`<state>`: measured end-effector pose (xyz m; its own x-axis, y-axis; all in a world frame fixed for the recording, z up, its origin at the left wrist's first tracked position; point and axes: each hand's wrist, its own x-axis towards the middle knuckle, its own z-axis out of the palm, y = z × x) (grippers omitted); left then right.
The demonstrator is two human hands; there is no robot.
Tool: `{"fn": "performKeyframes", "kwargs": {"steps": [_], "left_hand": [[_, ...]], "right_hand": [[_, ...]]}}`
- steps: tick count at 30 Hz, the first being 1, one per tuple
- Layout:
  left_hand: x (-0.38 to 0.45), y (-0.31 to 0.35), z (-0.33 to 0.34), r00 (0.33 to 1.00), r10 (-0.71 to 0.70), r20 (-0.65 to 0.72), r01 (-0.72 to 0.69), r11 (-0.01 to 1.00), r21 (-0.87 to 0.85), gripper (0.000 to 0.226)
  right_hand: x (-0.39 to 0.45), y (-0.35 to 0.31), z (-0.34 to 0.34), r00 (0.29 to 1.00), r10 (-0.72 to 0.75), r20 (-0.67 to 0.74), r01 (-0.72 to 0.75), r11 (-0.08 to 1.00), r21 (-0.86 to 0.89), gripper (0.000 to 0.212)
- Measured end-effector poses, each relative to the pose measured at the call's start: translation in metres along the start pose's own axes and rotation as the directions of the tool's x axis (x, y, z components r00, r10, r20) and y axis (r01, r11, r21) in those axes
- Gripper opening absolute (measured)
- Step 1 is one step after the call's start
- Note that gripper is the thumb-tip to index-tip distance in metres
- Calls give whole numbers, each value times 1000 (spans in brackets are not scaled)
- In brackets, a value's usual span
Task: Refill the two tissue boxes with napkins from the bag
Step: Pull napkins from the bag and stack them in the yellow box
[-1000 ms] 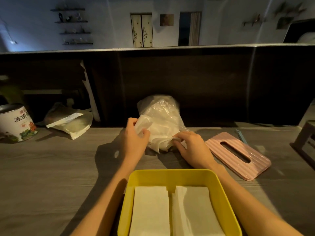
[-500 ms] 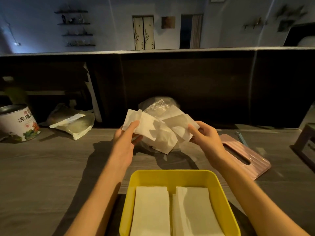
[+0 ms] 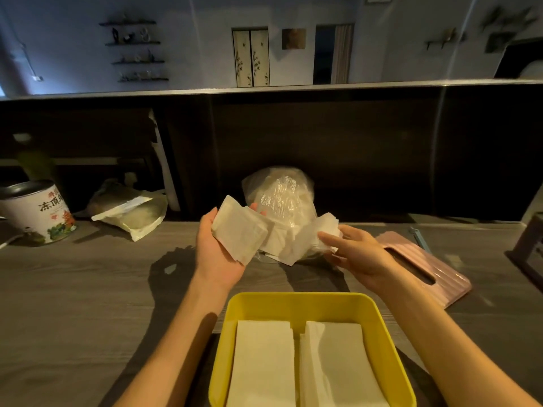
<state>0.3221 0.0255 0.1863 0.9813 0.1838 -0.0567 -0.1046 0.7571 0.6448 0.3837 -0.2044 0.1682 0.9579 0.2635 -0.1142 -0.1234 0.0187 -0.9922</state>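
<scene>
A loose bunch of white napkins is held above the table between both hands. My left hand, palm up, cradles its left end. My right hand pinches the crumpled right end. Behind them stands the clear plastic bag with more napkins inside. Nearest me sits the open yellow tissue box with two folded napkin stacks side by side in it. A pink slotted lid lies flat to the right.
The grey wooden table ends at a dark back panel. A printed tea tin stands far left, beside another plastic bag with paper. A dark wooden frame sits at the right edge, and a blue stick lies behind the lid.
Both hands pulled a bunch of napkins out of the bag and lifted it off the table. My left hand then turned palm up under the napkins, and the bunch spread wider.
</scene>
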Motion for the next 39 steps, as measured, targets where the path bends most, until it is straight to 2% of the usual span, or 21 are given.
{"fn": "performKeyframes", "kwargs": {"steps": [2, 5, 7, 10, 14, 16, 18, 21, 23, 24, 27, 29, 31, 32, 35, 39], "left_hand": [[-1, 1, 1, 1000, -13, 20, 12, 998, 68, 46], [-5, -3, 6, 995, -72, 63, 60, 983, 174, 43], [-7, -7, 8, 983, -158, 97, 135, 968, 212, 46], [-10, -12, 12, 971, -173, 165, 111, 938, 330, 34], [-12, -9, 12, 974, -147, 173, 69, 917, 394, 34], [-13, -9, 10, 973, -158, 170, 80, 916, 392, 36], [-12, -9, 9, 985, -134, 112, 83, 923, 375, 38], [-17, -12, 18, 985, -130, 113, 83, 933, 349, 23], [-21, -14, 21, 988, -140, 67, 110, 936, 335, 14], [-23, -15, 20, 985, -169, 24, 151, 931, 332, 16], [-17, -23, 15, 959, -280, 46, 250, 912, 324, 43], [-21, -28, 24, 937, -344, 61, 307, 893, 328, 63], [-20, -34, 28, 942, -333, 34, 292, 865, 407, 45], [-19, -36, 27, 952, -307, -10, 279, 849, 449, 46], [-16, -45, 22, 943, -324, -73, 319, 823, 471, 73], [-7, -44, 16, 929, -370, -22, 339, 825, 452, 82]], "right_hand": [[0, -2, -1, 994, -96, -53, 94, 994, -49, 22], [0, -6, -4, 978, -187, -90, 178, 979, -101, 47], [0, -9, -6, 969, -210, -128, 200, 976, -85, 58], [-4, -16, -7, 959, -250, -136, 244, 968, -58, 52], [-10, -25, -10, 949, -315, -20, 315, 949, 14, 36], [-15, -30, -9, 942, -334, 34, 333, 942, 43, 36], [-20, -34, -7, 931, -350, 108, 342, 936, 87, 39], [-26, -39, -8, 899, -370, 237, 349, 929, 126, 42], [-30, -42, -8, 868, -377, 324, 341, 925, 165, 42], [-32, -44, -8, 852, -379, 361, 337, 925, 177, 42], [-35, -43, -1, 832, -377, 408, 376, 923, 87, 37], [-30, -36, 5, 841, -379, 387, 427, 903, -43, 32], [-24, -27, 13, 876, -347, 335, 411, 900, -142, 31], [-22, -23, 16, 899, -327, 292, 384, 908, -166, 29], [-14, -12, 21, 931, -328, 157, 357, 909, -214, 25], [-9, -5, 21, 921, -379, 93, 389, 882, -266, 20]]}}
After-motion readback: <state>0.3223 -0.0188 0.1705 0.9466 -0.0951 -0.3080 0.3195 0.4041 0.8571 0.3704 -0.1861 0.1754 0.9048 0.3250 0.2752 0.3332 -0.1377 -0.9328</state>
